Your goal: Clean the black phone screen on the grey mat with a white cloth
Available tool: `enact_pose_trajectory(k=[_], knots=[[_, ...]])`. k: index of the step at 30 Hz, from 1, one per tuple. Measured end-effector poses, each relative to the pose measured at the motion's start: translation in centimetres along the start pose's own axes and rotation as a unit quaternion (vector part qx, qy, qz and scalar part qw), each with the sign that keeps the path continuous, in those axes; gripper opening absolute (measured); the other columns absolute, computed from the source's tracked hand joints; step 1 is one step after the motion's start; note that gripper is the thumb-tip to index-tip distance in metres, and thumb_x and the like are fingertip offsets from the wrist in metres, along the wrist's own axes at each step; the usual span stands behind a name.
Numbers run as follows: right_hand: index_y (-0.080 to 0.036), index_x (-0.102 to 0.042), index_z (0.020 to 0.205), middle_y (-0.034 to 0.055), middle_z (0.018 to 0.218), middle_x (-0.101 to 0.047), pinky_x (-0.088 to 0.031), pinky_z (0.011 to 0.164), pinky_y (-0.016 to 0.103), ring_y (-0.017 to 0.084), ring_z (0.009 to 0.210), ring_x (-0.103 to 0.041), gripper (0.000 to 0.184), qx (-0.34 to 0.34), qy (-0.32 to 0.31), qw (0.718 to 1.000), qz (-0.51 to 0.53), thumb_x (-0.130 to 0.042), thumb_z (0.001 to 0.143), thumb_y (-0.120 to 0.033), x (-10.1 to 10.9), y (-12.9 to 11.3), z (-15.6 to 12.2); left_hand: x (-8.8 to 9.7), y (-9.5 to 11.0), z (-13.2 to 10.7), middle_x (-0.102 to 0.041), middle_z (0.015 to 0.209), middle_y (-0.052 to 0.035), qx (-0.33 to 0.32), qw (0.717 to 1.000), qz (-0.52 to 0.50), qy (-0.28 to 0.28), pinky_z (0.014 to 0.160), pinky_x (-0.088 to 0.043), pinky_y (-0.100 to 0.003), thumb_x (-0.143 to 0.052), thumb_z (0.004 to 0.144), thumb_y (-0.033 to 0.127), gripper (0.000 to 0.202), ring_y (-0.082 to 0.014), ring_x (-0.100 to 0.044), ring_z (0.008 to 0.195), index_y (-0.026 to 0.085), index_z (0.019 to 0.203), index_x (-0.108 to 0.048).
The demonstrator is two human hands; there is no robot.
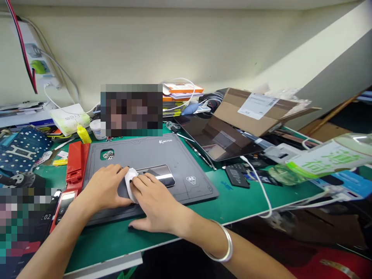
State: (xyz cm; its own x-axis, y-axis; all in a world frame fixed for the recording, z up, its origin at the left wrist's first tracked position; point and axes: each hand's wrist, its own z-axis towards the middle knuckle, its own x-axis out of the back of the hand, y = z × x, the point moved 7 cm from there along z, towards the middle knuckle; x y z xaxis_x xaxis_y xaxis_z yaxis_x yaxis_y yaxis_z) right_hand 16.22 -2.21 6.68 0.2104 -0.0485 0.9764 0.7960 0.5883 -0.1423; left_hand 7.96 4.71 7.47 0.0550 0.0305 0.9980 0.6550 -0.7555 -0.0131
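Note:
A dark phone (161, 175) with a shiny screen lies flat on a grey work mat (186, 159). My right hand (151, 201) presses a small white cloth (130, 182) against the phone's left end, fingers closed on the cloth. A silver bangle (225, 242) circles that wrist. Beside the cloth, my left hand (104, 186) rests on the mat with its fingers curled down, steadying the phone's left end.
A red tool case (76, 164) lies left of the mat, with a yellow bottle (83, 133) and a white jar (97, 130) behind it. A laptop (221, 135) and a cardboard box (255, 112) stand to the right. A white cable (258, 182) crosses the green table (238, 197).

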Motion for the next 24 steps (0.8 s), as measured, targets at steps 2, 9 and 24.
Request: enact_pose_trajectory(k=[2,9,24], knots=[[-0.003,-0.064,0.114,0.0222,0.122,-0.059,-0.031,0.109,0.048,0.036,0.118,-0.049,0.075,0.006,-0.004,1.000,-0.016,-0.064,0.074,-0.066,-0.1,0.1,0.3,0.0,0.0,0.0,-0.062,0.116,-0.0142,0.003,1.000,-0.001,0.003,0.088,-0.047,-0.044,-0.070,0.069,0.052,0.075,-0.0334,-0.060,0.104,0.016,0.131,-0.049],[0.010,-0.041,0.138,0.0345,0.145,-0.036,-0.026,0.113,0.054,0.045,0.136,-0.034,0.106,-0.008,-0.068,0.996,-0.051,-0.060,0.073,-0.071,-1.6,-0.6,0.5,0.0,-0.1,0.1,-0.062,0.121,-0.0172,0.015,1.000,-0.006,0.012,0.091,-0.047,-0.046,-0.065,0.070,0.045,0.075,-0.0353,-0.059,0.110,0.014,0.136,-0.045],[0.009,-0.045,0.136,0.0325,0.143,-0.040,-0.021,0.115,0.056,0.046,0.136,-0.035,0.117,-0.050,-0.042,0.996,-0.067,-0.049,0.068,-0.086,-1.2,2.1,-2.0,0.2,0.3,0.2,-0.063,0.118,-0.0167,0.027,1.000,0.000,-0.002,0.090,-0.047,-0.045,-0.069,0.071,0.054,0.082,-0.0350,-0.060,0.107,0.015,0.138,-0.043]])
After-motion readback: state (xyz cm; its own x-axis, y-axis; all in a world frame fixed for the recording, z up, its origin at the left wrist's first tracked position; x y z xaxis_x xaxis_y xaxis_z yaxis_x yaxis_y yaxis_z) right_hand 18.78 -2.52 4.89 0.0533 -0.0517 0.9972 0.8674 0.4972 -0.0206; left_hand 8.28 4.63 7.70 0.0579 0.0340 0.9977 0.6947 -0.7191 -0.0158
